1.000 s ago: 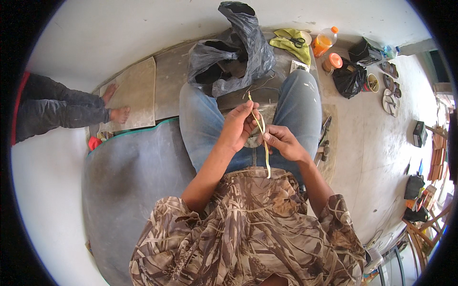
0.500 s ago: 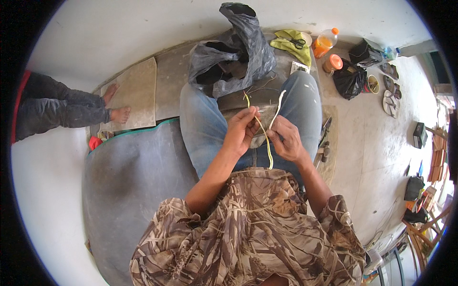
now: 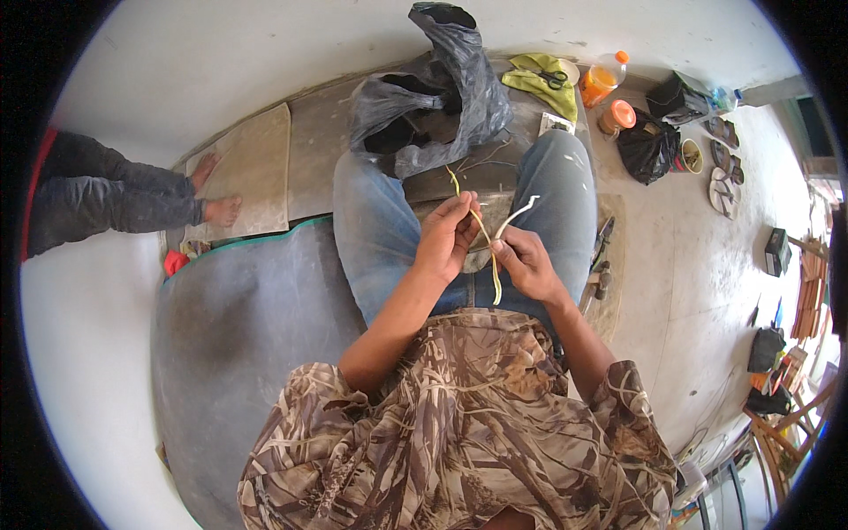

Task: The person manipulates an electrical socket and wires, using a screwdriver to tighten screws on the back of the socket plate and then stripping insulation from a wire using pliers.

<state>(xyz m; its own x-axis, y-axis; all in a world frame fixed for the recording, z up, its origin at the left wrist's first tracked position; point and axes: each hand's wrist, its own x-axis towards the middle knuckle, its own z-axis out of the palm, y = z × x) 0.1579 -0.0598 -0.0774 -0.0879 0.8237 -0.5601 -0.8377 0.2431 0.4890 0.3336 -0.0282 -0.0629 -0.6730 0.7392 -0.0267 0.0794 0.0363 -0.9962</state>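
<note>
Over my lap, my left hand [image 3: 448, 238] pinches a thin yellow strand [image 3: 483, 228] between thumb and fingers. One short end of it sticks up past the fingertips, and the other runs down past the right hand, ending paler and flatter. Close beside it, my right hand [image 3: 527, 265] is closed with the thumb pressed on a white strand [image 3: 516, 215] where it meets the yellow one. The white strand's free end rises to the right and is kinked at the tip. Whether the two strands are joined is hidden by my fingers.
A crumpled dark plastic bag [image 3: 433, 106] stands ahead. Scissors [image 3: 554, 79] rest on a yellow-green cloth [image 3: 528, 78] beside an orange drink bottle [image 3: 599, 81]. Pliers [image 3: 604, 237] lie right of my leg. Another person's bare foot [image 3: 223, 212] is at the left, near a grey mat [image 3: 256, 327].
My right hand has shifted slightly left along the strands. The white strand's free end has swung lower and to the right. The yellow strand's lower end has moved a little up and left.
</note>
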